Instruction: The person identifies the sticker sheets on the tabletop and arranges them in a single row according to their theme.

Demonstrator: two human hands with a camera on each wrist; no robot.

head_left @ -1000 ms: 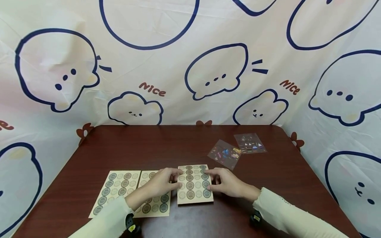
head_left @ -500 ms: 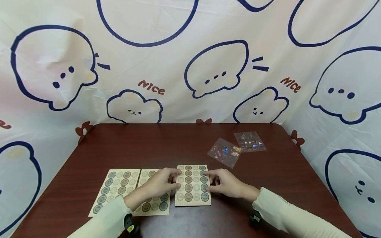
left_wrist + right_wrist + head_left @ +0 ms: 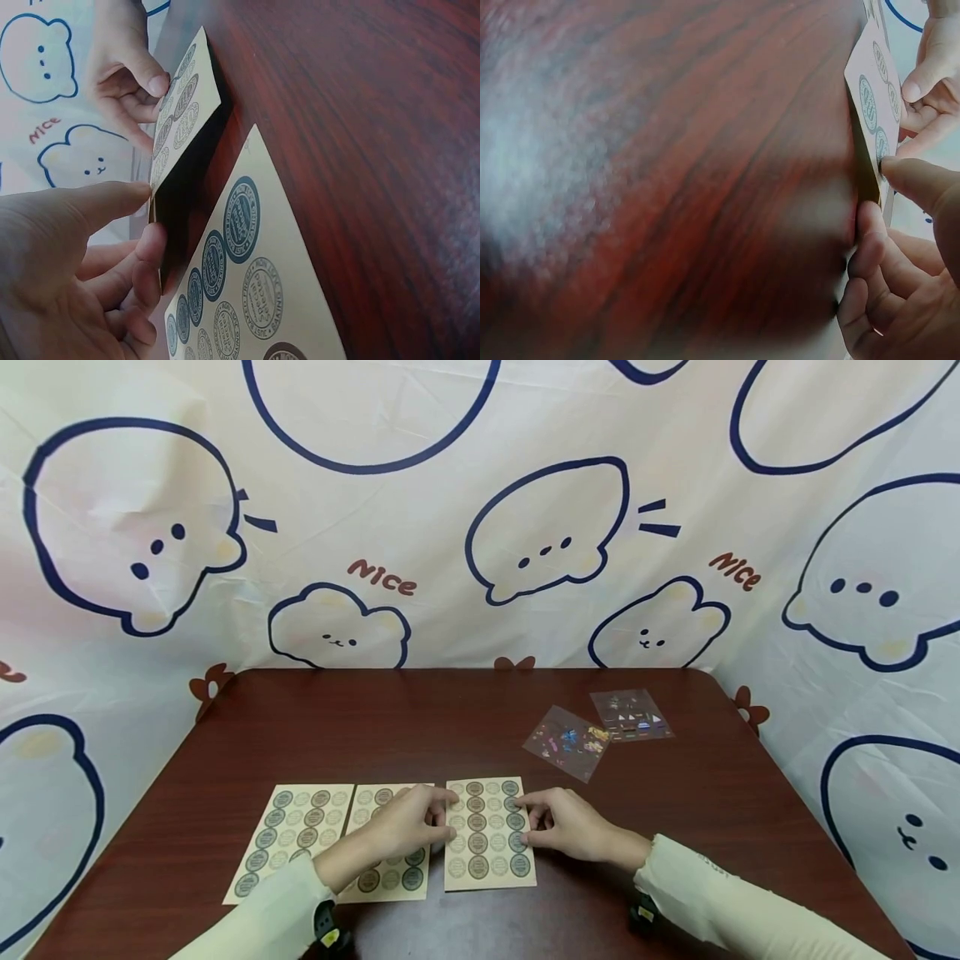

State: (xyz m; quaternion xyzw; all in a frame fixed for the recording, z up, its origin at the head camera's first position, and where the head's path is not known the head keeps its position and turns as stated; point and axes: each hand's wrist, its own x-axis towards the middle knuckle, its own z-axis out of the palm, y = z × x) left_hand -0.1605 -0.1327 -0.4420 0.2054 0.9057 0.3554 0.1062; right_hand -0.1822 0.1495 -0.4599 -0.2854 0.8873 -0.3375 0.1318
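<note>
Between both hands is a cream sticker sheet (image 3: 489, 852) printed with rows of round seals in brown, grey-blue and pale outline. My left hand (image 3: 408, 820) pinches its left edge between thumb and fingers. On the opposite edge, the right hand (image 3: 573, 825) pinches it the same way. From the left wrist view, the held sheet (image 3: 184, 112) is raised off the table, with a dark gap beneath it. Two similar sheets lie flat to the left: an outer sheet (image 3: 288, 835) and an inner sheet (image 3: 390, 887), the latter partly covered by my left hand and forearm.
Two clear plastic pieces with small coloured shapes, one nearer (image 3: 567, 743) and one farther (image 3: 632, 714), lie toward the back right of the dark red-brown table (image 3: 375, 718). A cartoon-printed cloth (image 3: 442, 527) hangs behind and along both sides.
The held sheet shifts slightly left, then back right, and its near edge comes a little closer to me. Both hands keep their grip and barely move. The head view tilts slightly downward.
</note>
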